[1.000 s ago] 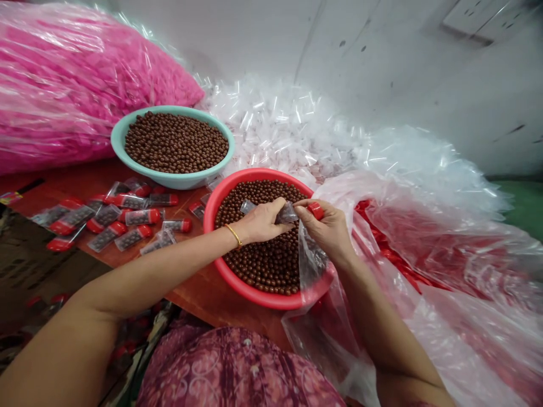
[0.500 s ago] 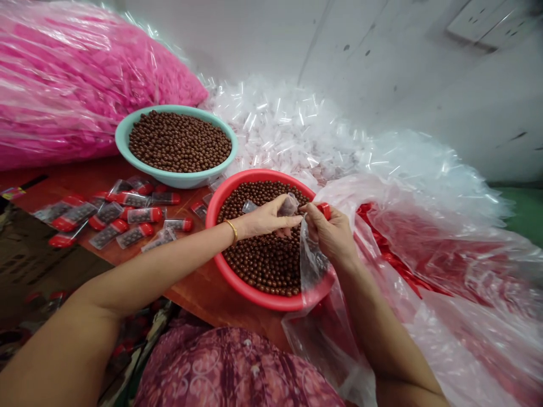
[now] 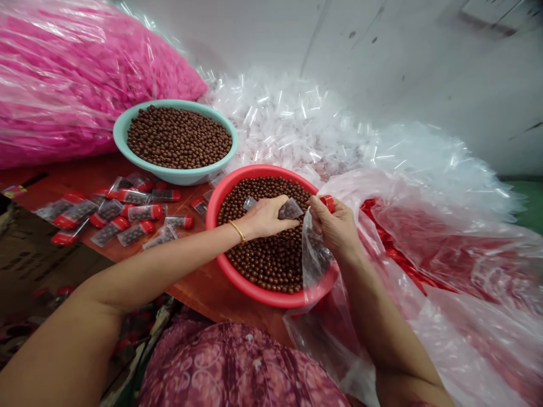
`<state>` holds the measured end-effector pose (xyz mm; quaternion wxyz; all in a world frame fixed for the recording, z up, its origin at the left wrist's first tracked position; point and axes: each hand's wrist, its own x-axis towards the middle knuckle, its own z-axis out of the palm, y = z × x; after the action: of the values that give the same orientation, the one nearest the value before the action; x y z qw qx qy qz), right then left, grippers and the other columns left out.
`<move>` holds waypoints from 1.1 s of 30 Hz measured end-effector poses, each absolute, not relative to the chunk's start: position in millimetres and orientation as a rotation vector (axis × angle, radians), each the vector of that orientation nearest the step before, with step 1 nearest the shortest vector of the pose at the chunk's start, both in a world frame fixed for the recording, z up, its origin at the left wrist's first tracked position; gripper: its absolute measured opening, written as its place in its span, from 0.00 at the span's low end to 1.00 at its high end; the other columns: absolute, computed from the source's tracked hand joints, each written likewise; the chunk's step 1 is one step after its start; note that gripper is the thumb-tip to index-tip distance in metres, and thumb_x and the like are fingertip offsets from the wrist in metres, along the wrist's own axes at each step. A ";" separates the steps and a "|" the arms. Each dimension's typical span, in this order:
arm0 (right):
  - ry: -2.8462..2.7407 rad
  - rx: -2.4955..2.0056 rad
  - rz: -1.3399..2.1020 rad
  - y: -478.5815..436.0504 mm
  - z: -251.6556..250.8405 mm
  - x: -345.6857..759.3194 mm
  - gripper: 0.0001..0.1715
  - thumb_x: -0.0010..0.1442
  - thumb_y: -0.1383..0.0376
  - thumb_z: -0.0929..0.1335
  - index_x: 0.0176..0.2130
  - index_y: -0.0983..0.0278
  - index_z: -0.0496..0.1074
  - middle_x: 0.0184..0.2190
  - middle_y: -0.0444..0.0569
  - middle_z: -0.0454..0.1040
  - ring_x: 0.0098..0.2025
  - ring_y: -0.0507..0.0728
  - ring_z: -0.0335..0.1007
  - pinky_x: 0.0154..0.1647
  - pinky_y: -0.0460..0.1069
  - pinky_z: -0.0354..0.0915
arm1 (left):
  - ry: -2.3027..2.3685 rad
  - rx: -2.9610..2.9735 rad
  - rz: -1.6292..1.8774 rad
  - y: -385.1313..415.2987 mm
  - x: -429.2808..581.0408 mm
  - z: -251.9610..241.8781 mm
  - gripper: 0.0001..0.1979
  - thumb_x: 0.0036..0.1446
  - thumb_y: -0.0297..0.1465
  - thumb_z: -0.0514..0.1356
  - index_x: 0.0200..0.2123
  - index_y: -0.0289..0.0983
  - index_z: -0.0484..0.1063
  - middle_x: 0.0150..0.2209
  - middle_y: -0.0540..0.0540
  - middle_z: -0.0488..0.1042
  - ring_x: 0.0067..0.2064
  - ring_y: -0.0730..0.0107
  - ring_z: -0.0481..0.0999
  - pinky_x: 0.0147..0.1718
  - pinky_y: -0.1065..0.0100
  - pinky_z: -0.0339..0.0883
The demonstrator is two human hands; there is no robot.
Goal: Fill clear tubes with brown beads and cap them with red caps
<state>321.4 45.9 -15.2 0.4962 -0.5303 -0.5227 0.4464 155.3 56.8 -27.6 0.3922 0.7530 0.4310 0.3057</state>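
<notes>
1. Grip: the left hand is pinched narrowly, thumb to fingertips, on a small clear sachet with dark contents, too small to tell exactly. The right hand is closed narrowly on a red cap, and a clear bag hangs from those same fingers.
2. Nearest the camera is a patterned pink garment, just below the forearms. A gold bangle circles the left wrist.
3. Both hands hover over a red basin, with the sachet above its heap of brown balls. The clear bag drapes over the basin's near right rim.
4. On the tabletop, left of the basin, lie red-capped tubes in clear film, loosely scattered.
5. Beyond them sits a teal basin filled with more brown balls.
6. Farther back, a heap of clear wrappers and a bulging pink bag lie against a scuffed white wall. A bag of red pieces bulges at the right.
7. Risk: a loosened pinch could drop the sachet or cap among the balls, where they could be hard to spot. A snagged bag could tip the basin and spill its balls.
</notes>
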 end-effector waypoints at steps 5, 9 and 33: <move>-1.267 -1.319 1.103 47.5 -12.7 319.6 0.27 0.44 0.45 0.73 0.24 0.64 0.65 0.12 0.34 0.54 0.12 0.43 0.45 0.11 0.42 0.40 | 1.122 1.962 0.784 56.7 156.7 -27.2 0.09 0.49 0.35 0.62 0.32 0.36 0.67 0.29 0.51 0.71 0.33 0.69 0.71 0.35 0.67 0.66; -1.265 -1.365 1.205 46.1 -10.7 316.7 0.30 0.41 0.41 0.72 0.25 0.64 0.66 0.12 0.33 0.53 0.11 0.43 0.42 0.10 0.43 0.38 | 1.100 1.965 0.757 56.1 155.7 -26.2 0.08 0.47 0.33 0.61 0.27 0.37 0.64 0.26 0.52 0.69 0.31 0.70 0.69 0.32 0.69 0.63; -1.597 -1.335 0.947 35.1 -14.8 315.5 0.25 0.56 0.46 0.64 0.38 0.62 0.76 0.17 0.40 0.60 0.21 0.50 0.57 0.19 0.45 0.56 | 1.087 1.962 0.687 53.0 153.8 -25.6 0.13 0.48 0.36 0.61 0.35 0.36 0.66 0.36 0.45 0.75 0.38 0.61 0.75 0.39 0.61 0.69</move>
<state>315.5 35.1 -14.8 0.4147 -0.5311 -0.6356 0.3768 153.8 53.0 -25.6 0.3875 0.7712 0.4270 0.2699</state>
